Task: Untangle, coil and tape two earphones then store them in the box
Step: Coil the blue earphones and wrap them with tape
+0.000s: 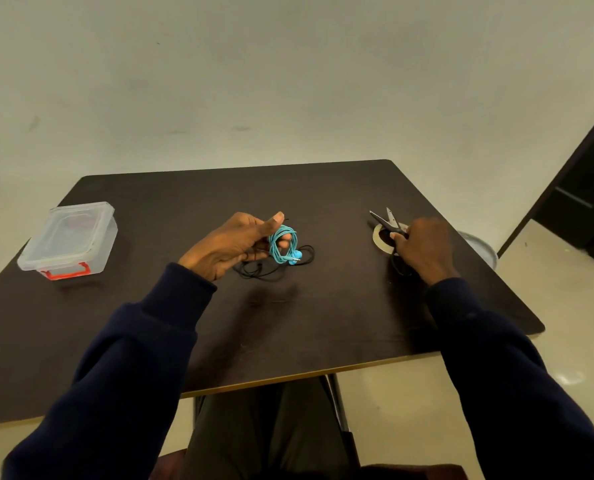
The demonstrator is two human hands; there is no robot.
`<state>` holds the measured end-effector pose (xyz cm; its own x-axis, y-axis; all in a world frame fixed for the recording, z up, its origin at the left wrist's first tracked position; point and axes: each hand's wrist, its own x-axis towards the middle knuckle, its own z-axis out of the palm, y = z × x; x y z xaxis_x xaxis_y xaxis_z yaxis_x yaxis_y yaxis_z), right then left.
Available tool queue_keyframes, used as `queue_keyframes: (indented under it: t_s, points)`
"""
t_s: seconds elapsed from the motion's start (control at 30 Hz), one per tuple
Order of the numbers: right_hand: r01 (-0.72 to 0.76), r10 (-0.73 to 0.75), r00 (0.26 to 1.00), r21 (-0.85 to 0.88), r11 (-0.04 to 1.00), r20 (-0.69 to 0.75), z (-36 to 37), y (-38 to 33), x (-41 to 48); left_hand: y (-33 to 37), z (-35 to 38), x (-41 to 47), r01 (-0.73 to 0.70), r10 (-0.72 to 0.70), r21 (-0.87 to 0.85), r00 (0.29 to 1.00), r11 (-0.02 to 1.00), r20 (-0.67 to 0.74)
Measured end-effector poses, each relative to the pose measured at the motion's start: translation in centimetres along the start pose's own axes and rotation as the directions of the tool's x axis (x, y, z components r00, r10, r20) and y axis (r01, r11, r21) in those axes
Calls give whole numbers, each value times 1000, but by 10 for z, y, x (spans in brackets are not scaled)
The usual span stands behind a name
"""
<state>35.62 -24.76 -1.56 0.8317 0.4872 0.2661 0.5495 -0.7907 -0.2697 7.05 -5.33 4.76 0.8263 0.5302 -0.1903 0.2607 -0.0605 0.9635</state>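
**Coiled earphone in hand, scissors grasped**

Left grip (pixel 233 245) pinches the coiled turquoise earphone cable (pixel 283 245); the loose black earphone cable (pixel 275 270) lies on the dark brown counter (pixel 288 323) just beneath it. Right grip (pixel 422 247) clasps the black-handled scissors (pixel 387 223) over a pale tape ring (pixel 378 237). The clear plastic box with a red latch (pixel 68 239) stands well left of the left grip.

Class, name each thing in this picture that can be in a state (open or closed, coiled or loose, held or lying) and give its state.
Blue earphone: coiled, held off the table.
Black earphone: loose, uncoiled, lying on the table.
Box: lid on.
Scissors: blades apart, resting on the tape roll.
Tape roll: lying flat.
Left hand: grips the blue coil.
Right hand: holds the scissors' handles.
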Motion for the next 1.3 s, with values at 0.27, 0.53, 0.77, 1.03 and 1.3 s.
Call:
queue_keyframes:
  t_s: [0.27,0.53,0.77,1.03,1.3]
  points:
    - [6,-6,1000,4,1000,26,-9,-23,-9,-1,-5,3,17,-17,0,999,1000,-37]
    - [148,-152,987,83,986,51,-3,-63,-57,-4,-7,2,26,-25,17,999,1000,-40]
    - [129,-129,992,121,984,-3,3,-59,-64,-2,-16,-14,17,-16,29,999,999,-48]
    - [90,-82,992,-79,993,96,-6,-38,-33,-11,-43,-30,23,-21,14,996,1000,-90]
    - [256,-253,966,293,921,-49,-18,-91,-45,-20,-66,-47,57,-65,-49,983,997,-170]
